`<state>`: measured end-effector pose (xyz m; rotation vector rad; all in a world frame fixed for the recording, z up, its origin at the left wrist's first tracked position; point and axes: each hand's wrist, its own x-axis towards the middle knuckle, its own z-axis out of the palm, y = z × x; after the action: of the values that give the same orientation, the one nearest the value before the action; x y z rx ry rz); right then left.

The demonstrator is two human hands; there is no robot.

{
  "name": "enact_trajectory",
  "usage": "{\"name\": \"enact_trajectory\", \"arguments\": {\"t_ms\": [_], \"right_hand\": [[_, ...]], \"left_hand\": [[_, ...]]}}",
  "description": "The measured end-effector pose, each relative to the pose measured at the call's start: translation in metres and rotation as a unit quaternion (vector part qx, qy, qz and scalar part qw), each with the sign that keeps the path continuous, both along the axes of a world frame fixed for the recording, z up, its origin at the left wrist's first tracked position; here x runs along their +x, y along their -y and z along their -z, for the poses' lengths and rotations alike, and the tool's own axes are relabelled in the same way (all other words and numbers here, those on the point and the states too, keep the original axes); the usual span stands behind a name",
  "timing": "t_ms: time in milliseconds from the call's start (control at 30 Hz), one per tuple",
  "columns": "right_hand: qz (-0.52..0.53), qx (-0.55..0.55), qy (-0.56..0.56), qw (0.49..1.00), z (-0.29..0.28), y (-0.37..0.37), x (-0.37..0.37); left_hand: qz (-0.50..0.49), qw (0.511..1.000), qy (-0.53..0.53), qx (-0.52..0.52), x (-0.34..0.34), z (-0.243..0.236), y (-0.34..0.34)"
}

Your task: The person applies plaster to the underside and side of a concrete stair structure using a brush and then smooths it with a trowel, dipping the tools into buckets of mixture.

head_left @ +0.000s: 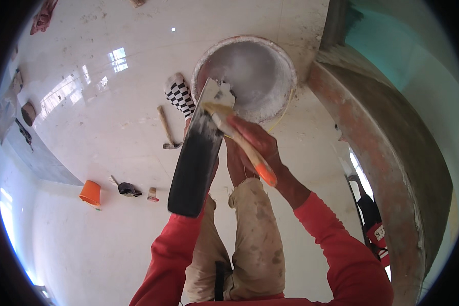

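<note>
My left forearm reaches under a dark rectangular slab (191,171) and holds it up at a tilt. The fingers of my left hand (215,167) are mostly hidden beneath it. Pale wet material covers the slab's far end. Wrapped round the wooden handle of a brush (255,159) with an orange tip is my right hand (260,140). Its bristles touch the slab near the pale coating. A large round tub (289,61) with a crusted rim stands just beyond, holding cloudy grey liquid. The slab's coated end overlaps the tub's near left rim.
My checkered shoe (178,97) is beside the tub, with a hammer (166,127) on the floor to its left. Farther left lie an orange bucket (90,193), a dark scoop-like tool (128,189) and a small container (152,194). A curved, rough masonry ledge (377,132) runs along the right.
</note>
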<state>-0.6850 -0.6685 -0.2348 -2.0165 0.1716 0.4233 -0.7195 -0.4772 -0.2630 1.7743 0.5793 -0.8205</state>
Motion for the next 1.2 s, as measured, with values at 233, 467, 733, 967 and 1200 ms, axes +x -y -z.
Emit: {"name": "enact_trajectory", "arguments": {"t_ms": [233,467,733,967,1200], "right_hand": [[-0.043,-0.013,0.103,0.994,-0.008,-0.015,-0.011],[0.076,0.038,-0.018,0.996,-0.006,-0.008,-0.013],[0.132,0.075,-0.028,0.988,-0.011,-0.019,-0.018],[0.136,0.024,0.003,0.990,0.006,-0.007,-0.008],[0.089,0.064,0.014,0.994,0.001,-0.009,-0.011]], "left_hand": [[-0.280,0.923,-0.079,-0.254,0.028,-0.001,0.016],[0.069,0.987,0.140,0.046,0.031,-0.037,0.026],[0.008,0.991,0.109,-0.073,0.016,-0.026,0.009],[-0.397,0.865,-0.235,-0.198,0.052,-0.055,0.024],[-0.433,0.836,-0.218,-0.257,0.040,-0.058,0.019]]}}
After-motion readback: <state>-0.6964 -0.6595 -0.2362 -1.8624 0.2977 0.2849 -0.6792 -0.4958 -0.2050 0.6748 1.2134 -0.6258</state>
